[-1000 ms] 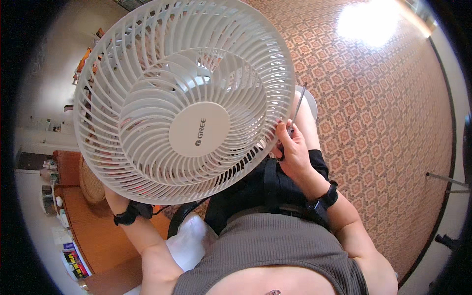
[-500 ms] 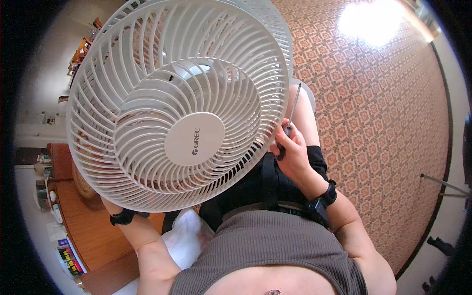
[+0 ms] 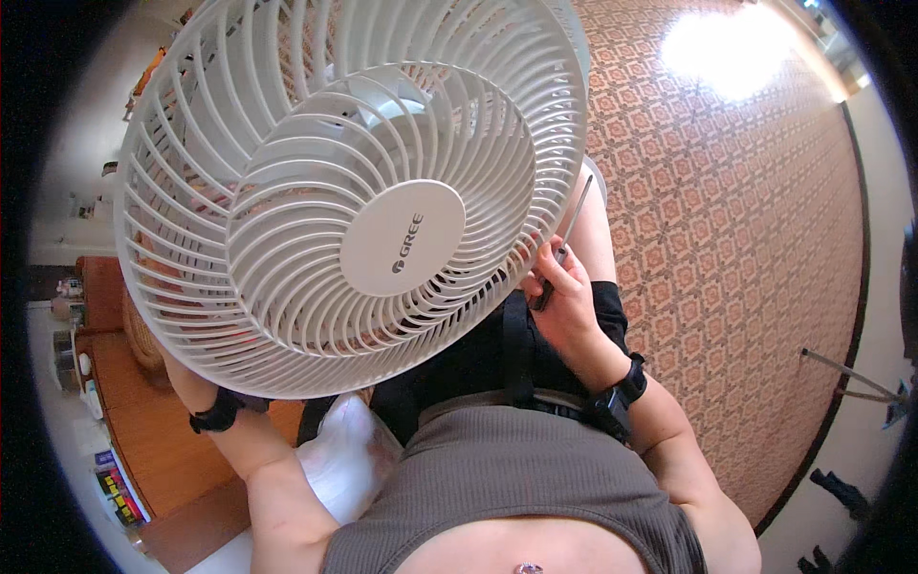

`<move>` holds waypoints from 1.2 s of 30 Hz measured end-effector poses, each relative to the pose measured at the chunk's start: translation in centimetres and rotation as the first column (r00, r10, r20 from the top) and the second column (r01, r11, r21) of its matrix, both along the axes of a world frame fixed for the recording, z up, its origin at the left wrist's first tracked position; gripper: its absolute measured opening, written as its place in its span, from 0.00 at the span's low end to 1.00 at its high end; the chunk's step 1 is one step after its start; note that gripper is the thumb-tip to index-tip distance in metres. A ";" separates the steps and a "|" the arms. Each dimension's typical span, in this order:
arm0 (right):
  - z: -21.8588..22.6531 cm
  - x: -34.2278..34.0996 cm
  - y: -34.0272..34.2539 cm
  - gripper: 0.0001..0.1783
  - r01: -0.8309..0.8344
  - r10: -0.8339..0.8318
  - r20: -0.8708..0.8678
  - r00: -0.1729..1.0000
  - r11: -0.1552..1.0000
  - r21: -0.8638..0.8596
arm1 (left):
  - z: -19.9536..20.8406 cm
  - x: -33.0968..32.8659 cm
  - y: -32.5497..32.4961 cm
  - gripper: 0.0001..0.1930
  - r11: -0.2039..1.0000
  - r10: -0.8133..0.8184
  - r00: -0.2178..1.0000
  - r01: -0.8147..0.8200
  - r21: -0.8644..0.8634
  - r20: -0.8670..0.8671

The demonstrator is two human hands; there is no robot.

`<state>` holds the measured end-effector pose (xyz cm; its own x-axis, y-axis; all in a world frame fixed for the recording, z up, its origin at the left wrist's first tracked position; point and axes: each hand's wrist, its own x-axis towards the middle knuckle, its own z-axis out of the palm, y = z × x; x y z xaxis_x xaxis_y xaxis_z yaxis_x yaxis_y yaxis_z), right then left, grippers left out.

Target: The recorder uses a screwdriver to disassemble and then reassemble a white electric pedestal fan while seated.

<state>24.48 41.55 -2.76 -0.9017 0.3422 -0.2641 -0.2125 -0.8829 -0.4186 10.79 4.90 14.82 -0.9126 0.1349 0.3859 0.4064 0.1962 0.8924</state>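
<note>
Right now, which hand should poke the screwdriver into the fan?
Probably the right hand. It already grips the screwdriver beside the white fan rim. The left hand is hidden behind the fan, seemingly holding it up.

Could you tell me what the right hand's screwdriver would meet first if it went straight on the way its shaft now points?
Most likely the rim of the white fan guard. The right hand holds the screwdriver with its shaft aimed up along that edge; depth is unclear, so it may just slip past behind it.

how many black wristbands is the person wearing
2: one black wristband on the left forearm just below the white fan grille, the other black wristband on the right wrist. The left hand is hidden behind the fan.
</note>
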 end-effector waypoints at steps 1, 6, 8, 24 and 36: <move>-0.6 0.0 -0.2 0.07 -0.001 0.001 -0.009 1.000 1.000 -0.026 | 0.0 0.1 0.1 0.17 1.000 0.001 1.000 -0.001 -0.002 -0.010; -0.9 -0.2 -0.4 0.05 -0.018 0.017 -0.032 0.999 0.999 -0.045 | 0.0 0.4 0.9 0.16 1.000 0.016 0.999 -0.016 -0.004 -0.041; -0.3 -0.3 -0.6 0.06 -0.009 0.009 0.005 1.000 0.999 -0.036 | 0.4 0.6 1.0 0.16 0.999 0.029 0.998 -0.030 -0.012 -0.055; -1.5 -0.2 -0.6 0.09 -0.090 0.092 -0.037 0.995 0.995 0.042 | 1.1 0.1 2.8 0.15 0.999 0.025 0.991 -0.028 -0.024 -0.129; -1.0 -0.3 0.1 0.10 -0.104 0.083 0.136 0.987 0.983 0.154 | 2.0 -0.8 3.7 0.14 0.997 0.007 0.980 -0.022 -0.075 -0.196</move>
